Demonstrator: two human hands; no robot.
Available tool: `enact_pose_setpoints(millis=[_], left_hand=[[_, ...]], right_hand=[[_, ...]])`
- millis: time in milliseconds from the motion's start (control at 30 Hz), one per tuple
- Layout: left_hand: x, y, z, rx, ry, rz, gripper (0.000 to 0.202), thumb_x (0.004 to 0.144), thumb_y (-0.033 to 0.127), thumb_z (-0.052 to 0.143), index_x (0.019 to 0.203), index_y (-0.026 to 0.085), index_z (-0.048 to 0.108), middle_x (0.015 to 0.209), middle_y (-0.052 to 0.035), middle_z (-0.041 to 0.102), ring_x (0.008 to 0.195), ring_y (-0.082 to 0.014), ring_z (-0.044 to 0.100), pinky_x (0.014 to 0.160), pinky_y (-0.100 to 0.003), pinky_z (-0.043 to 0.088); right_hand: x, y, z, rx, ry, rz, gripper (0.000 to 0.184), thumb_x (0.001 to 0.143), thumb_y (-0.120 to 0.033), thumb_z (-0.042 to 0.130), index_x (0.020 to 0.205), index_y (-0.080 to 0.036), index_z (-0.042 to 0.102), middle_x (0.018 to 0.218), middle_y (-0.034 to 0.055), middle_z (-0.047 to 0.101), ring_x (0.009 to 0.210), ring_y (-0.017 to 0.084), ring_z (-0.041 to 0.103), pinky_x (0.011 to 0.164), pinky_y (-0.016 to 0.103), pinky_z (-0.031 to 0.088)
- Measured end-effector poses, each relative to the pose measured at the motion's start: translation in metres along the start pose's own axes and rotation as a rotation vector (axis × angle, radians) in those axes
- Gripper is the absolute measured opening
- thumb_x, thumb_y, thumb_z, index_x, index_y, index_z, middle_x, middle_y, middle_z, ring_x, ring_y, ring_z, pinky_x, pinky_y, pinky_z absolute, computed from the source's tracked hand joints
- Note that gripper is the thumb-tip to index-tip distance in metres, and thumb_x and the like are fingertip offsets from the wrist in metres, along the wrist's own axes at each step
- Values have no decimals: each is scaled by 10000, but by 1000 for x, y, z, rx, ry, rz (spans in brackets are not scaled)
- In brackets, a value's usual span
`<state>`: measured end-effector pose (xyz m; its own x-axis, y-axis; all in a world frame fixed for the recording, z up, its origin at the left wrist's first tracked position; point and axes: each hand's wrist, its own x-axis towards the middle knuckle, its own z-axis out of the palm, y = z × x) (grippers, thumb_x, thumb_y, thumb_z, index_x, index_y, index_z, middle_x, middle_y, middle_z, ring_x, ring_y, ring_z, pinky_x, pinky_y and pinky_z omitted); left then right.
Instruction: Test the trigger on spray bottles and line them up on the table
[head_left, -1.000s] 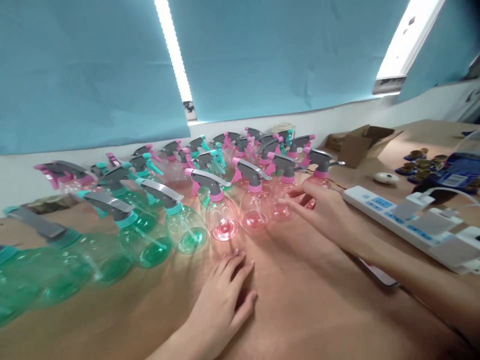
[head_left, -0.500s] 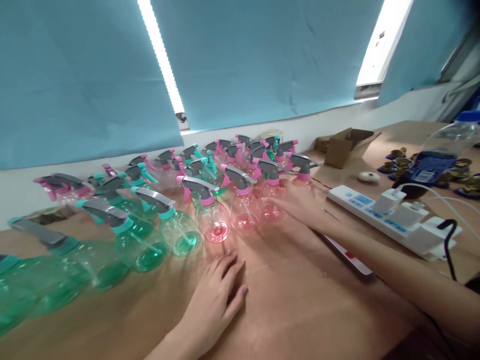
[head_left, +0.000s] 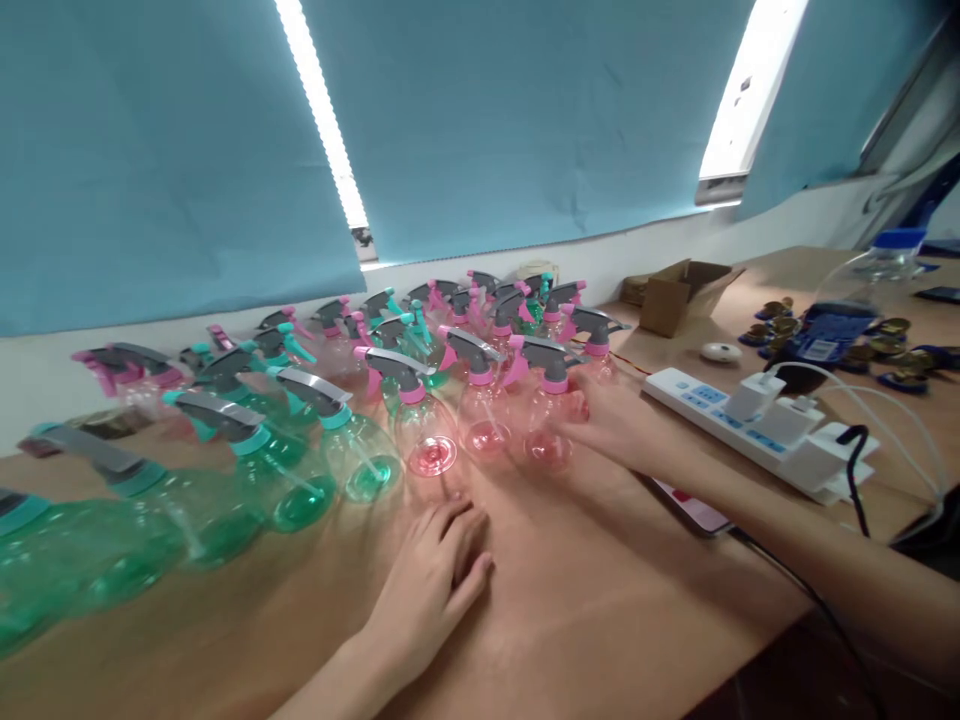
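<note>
Several spray bottles stand in a crowd on the table, some with clear pink bodies and some with green. At the right end of the front row, my right hand (head_left: 611,415) closes around the side of a pink spray bottle (head_left: 546,445) with a grey and pink trigger head; part of its body is hidden by my fingers. My left hand (head_left: 435,570) rests palm down on the tabletop, fingers loosely bent and thumb apart, holding nothing. Just beyond its fingertips stands another pink spray bottle (head_left: 431,450). A green spray bottle (head_left: 367,470) is to the left of that one.
A white power strip (head_left: 750,425) with plugged-in chargers and cables lies right of my right forearm, beside a phone (head_left: 697,510). Behind are an open cardboard box (head_left: 671,300), a white mouse (head_left: 720,352), a large clear bottle (head_left: 847,290) and gold-coloured pieces (head_left: 896,350).
My right hand has closed in on the pink spray bottle, which has shifted slightly toward me and turned. My left hand stays on the table. The view has swung slightly right.
</note>
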<state>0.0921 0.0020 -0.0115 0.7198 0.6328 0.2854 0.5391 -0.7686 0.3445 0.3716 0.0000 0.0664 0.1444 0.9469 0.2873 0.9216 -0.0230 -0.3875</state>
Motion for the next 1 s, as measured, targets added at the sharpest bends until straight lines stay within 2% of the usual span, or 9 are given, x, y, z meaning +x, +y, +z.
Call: enact_pose_setpoints(millis=[67, 167, 267, 333, 433, 567, 733, 900, 1000], left_hand=[[-1, 3, 0, -58, 1, -23, 361, 946, 320, 498, 1290, 217, 465, 1300, -116, 519, 1217, -308, 480, 1005, -490, 412], [-3, 8, -2, -153, 18, -64, 514, 909, 338, 559, 1371, 223, 362, 1345, -124, 484, 1245, -312, 459, 1022, -505, 395], [-3, 14, -6, -254, 25, -91, 693, 863, 349, 627, 1436, 232, 254, 1425, -136, 406, 1316, -329, 382, 1061, -538, 338], [-4, 17, -8, -332, 41, -91, 800, 839, 379, 664, 1465, 235, 187, 1476, -145, 343, 1350, -344, 334, 1070, -555, 316], [-10, 17, -12, -431, 99, -127, 913, 809, 390, 706, 1488, 261, 110, 1495, -143, 316, 1346, -362, 341, 1040, -569, 353], [-27, 9, -21, -563, 111, -178, 881, 783, 342, 735, 1472, 277, 189, 1407, -143, 436, 1238, -367, 481, 935, -542, 472], [-54, 0, -38, -748, 59, -250, 876, 725, 319, 782, 1432, 265, 268, 1296, -133, 523, 1068, -325, 607, 810, -468, 560], [-75, -8, -52, -607, 80, -222, 774, 612, 332, 852, 1283, 263, 472, 1279, -89, 522, 1181, -354, 502, 977, -535, 439], [-84, -14, -58, -537, 63, -219, 699, 580, 376, 855, 1202, 271, 555, 1280, -55, 527, 1172, -365, 499, 974, -508, 446]], right_hand=[[-15, -4, -1, 13, -3, -12, 500, 771, -545, 588, 1091, -163, 554, 829, 92, 684, 743, 295, 645, 560, 324, 392], [-34, -14, 4, 110, -25, -62, 581, 757, -609, 601, 1156, -192, 535, 858, 66, 663, 702, 242, 626, 557, 316, 397], [-47, -32, 10, 219, -54, -130, 553, 735, -583, 653, 1116, -199, 541, 860, 48, 642, 671, 196, 599, 561, 301, 414], [-53, -50, 12, 281, -84, -188, 442, 736, -553, 671, 1012, -221, 574, 849, 27, 631, 691, 181, 595, 583, 292, 433], [-59, -78, 13, 325, -131, -238, 391, 713, -493, 715, 952, -209, 594, 866, 33, 641, 768, 200, 608, 655, 317, 466], [-62, -106, 19, 403, -139, -356, 475, 687, -466, 746, 1055, -213, 585, 1023, 61, 650, 924, 242, 604, 769, 377, 476], [-55, -133, 33, 522, -219, -588, 414, 714, -444, 741, 1053, -245, 613, 974, 40, 640, 898, 222, 597, 767, 358, 485], [-44, -162, 52, 762, -331, -719, 579, 702, -388, 762, 1219, -252, 539, 982, 26, 612, 772, 162, 589, 663, 305, 521], [-41, -181, 57, 845, -353, -767, 605, 705, -340, 758, 1259, -274, 524, 981, 12, 613, 683, 130, 561, 625, 288, 521]])
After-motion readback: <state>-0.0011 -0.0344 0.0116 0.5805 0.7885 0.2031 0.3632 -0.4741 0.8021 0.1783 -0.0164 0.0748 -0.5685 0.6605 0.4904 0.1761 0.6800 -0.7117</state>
